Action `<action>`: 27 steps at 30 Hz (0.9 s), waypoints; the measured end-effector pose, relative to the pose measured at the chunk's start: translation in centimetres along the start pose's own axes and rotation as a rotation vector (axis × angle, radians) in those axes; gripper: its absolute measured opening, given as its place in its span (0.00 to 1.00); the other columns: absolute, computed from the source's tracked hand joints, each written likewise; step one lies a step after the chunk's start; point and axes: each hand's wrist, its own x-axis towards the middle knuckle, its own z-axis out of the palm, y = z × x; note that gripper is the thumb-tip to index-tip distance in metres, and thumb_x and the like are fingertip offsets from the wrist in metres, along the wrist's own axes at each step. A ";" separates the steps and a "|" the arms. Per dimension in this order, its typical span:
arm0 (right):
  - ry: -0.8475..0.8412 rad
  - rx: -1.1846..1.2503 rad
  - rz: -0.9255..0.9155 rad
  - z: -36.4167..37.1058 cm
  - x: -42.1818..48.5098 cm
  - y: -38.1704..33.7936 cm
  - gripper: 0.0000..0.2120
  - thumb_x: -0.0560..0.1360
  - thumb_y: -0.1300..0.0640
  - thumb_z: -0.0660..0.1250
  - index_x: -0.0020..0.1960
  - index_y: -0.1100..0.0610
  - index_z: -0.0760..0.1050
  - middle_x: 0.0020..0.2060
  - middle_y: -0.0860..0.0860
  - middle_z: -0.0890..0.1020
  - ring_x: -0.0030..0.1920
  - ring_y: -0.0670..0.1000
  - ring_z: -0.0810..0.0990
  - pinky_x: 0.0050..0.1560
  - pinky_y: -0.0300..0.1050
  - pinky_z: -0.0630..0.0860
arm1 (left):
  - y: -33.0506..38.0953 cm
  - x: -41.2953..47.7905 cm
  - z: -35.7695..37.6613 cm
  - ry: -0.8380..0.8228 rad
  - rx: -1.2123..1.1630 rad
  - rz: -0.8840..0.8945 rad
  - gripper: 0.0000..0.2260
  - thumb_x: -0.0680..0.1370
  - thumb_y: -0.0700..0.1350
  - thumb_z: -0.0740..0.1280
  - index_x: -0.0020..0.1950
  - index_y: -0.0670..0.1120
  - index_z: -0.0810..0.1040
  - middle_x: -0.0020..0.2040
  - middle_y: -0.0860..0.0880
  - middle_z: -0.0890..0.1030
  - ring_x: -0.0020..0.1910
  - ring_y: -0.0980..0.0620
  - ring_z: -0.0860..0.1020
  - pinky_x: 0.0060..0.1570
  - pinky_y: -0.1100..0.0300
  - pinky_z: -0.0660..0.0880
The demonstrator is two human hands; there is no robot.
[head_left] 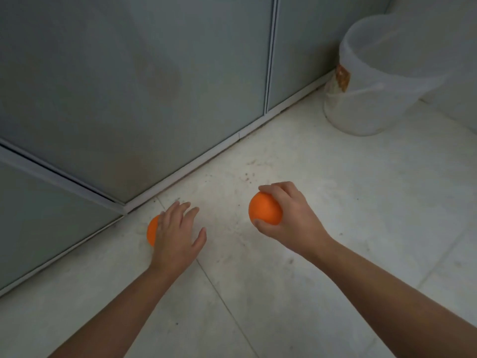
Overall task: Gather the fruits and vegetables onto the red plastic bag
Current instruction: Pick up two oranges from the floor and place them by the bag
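My right hand grips a round orange and holds it above the pale tiled floor. A second orange lies on the floor close to the grey panel's bottom rail. My left hand hovers over that orange with fingers spread, covering most of it; only its left side shows. I cannot tell whether the palm touches it. No red plastic bag is in view.
Grey glass panels with white frames stand along the left and back. A white plastic bucket with a stained patch sits in the back right corner. The floor tiles carry dirt specks.
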 end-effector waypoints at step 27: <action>-0.049 0.028 -0.002 4.1 -0.5 -1.0 0.30 0.68 0.50 0.72 0.66 0.48 0.65 0.63 0.48 0.66 0.60 0.51 0.67 0.55 0.44 0.71 | -0.8 -2.3 0.3 0.150 -0.148 -0.042 0.22 0.64 0.41 0.78 0.56 0.42 0.77 0.59 0.41 0.74 0.59 0.44 0.65 0.50 0.44 0.73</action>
